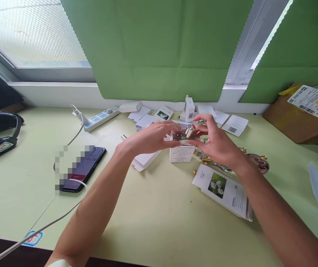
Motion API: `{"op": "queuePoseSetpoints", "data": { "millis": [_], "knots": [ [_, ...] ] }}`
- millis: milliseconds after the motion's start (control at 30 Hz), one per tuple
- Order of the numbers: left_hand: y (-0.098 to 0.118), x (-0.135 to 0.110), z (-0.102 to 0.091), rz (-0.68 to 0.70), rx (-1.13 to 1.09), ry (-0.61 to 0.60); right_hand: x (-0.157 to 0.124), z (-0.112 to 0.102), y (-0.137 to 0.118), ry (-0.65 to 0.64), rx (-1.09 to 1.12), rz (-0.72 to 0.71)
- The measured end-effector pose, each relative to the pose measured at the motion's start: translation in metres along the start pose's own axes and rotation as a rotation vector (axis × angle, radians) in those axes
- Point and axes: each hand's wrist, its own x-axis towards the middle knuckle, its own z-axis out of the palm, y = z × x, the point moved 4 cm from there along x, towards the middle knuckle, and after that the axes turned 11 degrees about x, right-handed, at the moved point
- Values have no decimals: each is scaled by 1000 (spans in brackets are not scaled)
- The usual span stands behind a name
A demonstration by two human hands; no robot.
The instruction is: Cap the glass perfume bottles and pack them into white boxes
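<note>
Between my two hands is a small clear glass perfume bottle point(179, 135) with a silver cap point(189, 130), tilted at the top of a white carton point(181, 154) with fine print on its front. My left hand point(159, 135) grips the bottle's left side with curved fingers. On the other side, my right hand point(214, 141) pinches it with thumb and fingers. Whether the bottle is partly inside the carton or just above it, I cannot tell. Beside my right wrist lie glass bottles with gold parts, one of them a pinkish round bottle point(259, 163).
A flat white box with a flower picture point(217, 185) lies under my right forearm. Opened cartons point(143, 120) and a power strip point(101, 119) line the back. A phone point(92, 163) with a white cable and headphones point(1, 133) are left; a cardboard box point(295, 118) is right.
</note>
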Motion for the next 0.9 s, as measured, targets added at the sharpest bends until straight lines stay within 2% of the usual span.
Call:
{"op": "queuePoseSetpoints", "data": {
  "millis": [133, 400, 567, 767, 900],
  "knots": [
    [3, 1, -2, 41, 9, 46, 1, 3, 0, -14, 8, 5],
    [1, 3, 5, 56, 48, 48, 4, 12, 11, -8, -34, 32],
    [4, 3, 1, 100, 22, 86, 3, 16, 11, -24, -25, 34],
    [5, 3, -1, 74, -19, 90, 4, 16, 7, 9, -197, 0],
    [8, 6, 2, 93, -33, 104, 4, 16, 7, 8, -223, 17]
  ]
}}
